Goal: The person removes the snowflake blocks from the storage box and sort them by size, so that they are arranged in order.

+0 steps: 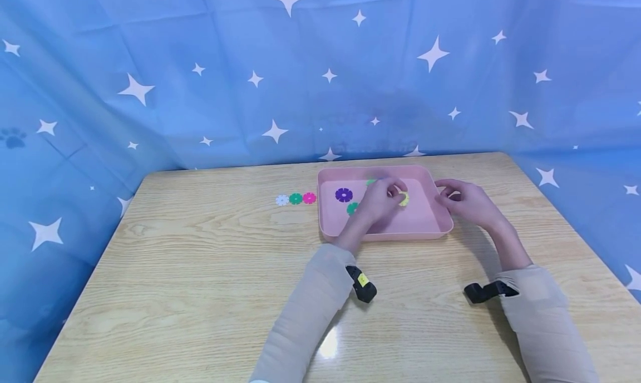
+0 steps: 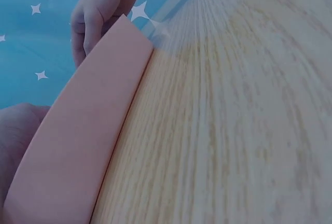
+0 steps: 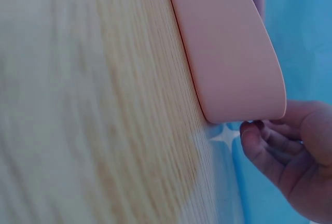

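Observation:
A pink tray (image 1: 390,236) stands on the table, with several notched plastic discs in it. My left hand (image 1: 379,200) reaches in over the near rim, and its curled thumb and fingers pinch a yellow notched disc (image 1: 403,199). At the tray's right side, my right hand (image 1: 468,204) holds the rim between thumb and fingers. The right wrist view shows those fingers (image 3: 252,140) at the tray's corner. A purple disc (image 1: 344,195) and a green disc (image 1: 352,208) lie left of my left hand, which partly covers another green disc (image 1: 370,181).
Just left of the tray, a white disc (image 1: 282,200), a green disc (image 1: 296,199) and a pink disc (image 1: 309,198) lie in a row on the wooden table (image 1: 200,271). A blue curtain (image 1: 225,82) with white stars hangs behind the table.

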A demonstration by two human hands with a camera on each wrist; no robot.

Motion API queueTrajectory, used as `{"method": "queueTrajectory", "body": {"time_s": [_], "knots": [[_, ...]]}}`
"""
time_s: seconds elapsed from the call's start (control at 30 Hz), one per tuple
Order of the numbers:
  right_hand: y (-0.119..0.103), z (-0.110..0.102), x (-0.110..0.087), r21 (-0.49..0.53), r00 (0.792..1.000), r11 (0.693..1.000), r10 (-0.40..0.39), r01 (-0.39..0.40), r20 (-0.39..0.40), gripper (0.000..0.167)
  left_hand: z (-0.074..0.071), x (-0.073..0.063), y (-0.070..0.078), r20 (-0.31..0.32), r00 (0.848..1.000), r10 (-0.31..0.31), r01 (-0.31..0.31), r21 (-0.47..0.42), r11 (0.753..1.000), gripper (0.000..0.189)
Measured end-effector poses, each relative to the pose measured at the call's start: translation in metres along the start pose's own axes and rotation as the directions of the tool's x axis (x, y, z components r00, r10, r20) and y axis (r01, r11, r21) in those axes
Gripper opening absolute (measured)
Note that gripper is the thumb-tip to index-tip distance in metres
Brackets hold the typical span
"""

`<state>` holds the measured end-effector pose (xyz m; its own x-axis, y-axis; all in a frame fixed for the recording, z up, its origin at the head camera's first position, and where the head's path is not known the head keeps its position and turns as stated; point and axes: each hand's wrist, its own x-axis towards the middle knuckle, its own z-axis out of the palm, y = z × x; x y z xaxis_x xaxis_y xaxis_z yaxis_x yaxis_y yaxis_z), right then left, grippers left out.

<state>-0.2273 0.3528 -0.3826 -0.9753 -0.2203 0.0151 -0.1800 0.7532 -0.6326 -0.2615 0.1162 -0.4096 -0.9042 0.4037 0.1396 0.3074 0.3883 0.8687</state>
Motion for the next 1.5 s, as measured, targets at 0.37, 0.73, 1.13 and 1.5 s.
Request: {"method": "queueTrajectory", "body": {"time_s": [0.37, 0.73, 1.13, 1.5], "knots": [[-0.002, 0.0, 0.0, -0.004, 1.0, 1.0, -0.005, 0.005, -0.006, 0.044, -0.007, -0.007, 0.002, -0.019, 0.998, 0.058, -0.06, -0.146, 0.987, 0.014], [-0.001, -0.002, -0.001, 0.0, 1.0, 1.0, -0.006, 0.006, -0.01, 0.045, -0.027, -0.018, 0.01, -0.053, 0.997, 0.055, -0.066, -0.228, 0.972, 0.013], [0.006, 0.0, -0.001, 0.005, 1.0, 1.0, -0.016, 0.016, -0.01, 0.045, -0.071, -0.033, 0.005, -0.087, 0.996, 0.011, -0.035, -0.28, 0.959, 0.018], [0.003, 0.001, -0.001, -0.003, 1.0, 1.0, -0.026, 0.026, -0.013, 0.044, -0.117, -0.052, -0.015, -0.176, 0.982, -0.063, 0.023, -0.223, 0.975, 0.022]]}}
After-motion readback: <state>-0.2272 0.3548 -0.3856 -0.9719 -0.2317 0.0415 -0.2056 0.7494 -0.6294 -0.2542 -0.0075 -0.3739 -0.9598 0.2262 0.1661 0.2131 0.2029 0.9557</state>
